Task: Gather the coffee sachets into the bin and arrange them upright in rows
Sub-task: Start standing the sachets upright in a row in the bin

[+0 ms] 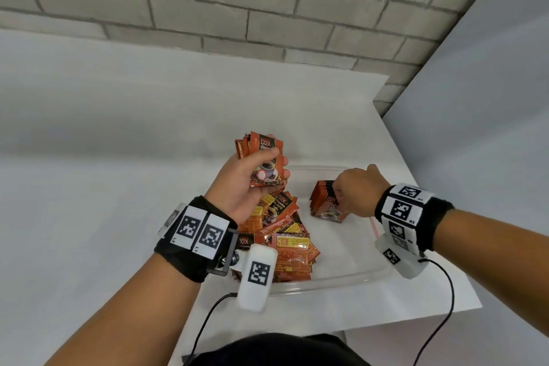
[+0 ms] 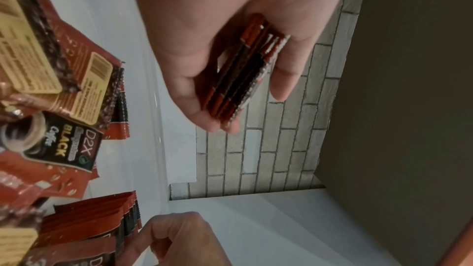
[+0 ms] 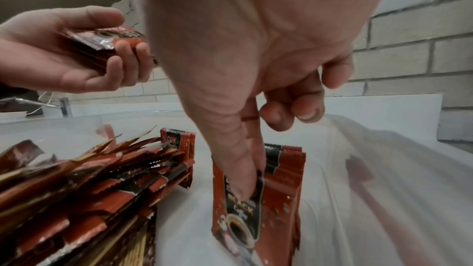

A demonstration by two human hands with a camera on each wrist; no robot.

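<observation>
Foil sachets feel light, slick, floppy. My left hand [image 1: 251, 178] clamps a stack [image 1: 264, 159] above the bin [image 1: 341, 278]; right hand [image 1: 355, 192] pinches the upright row [image 1: 325, 202] inside. Best gripped by flat faces, w/ edges squared.

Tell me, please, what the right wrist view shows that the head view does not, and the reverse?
Only the right wrist view shows the right hand's thumb pressing the front sachet of the upright row. Only the head view shows both marker wristbands and the whole white table. Both show the left hand gripping a sachet stack, the loose sachet pile and the clear bin.
</observation>
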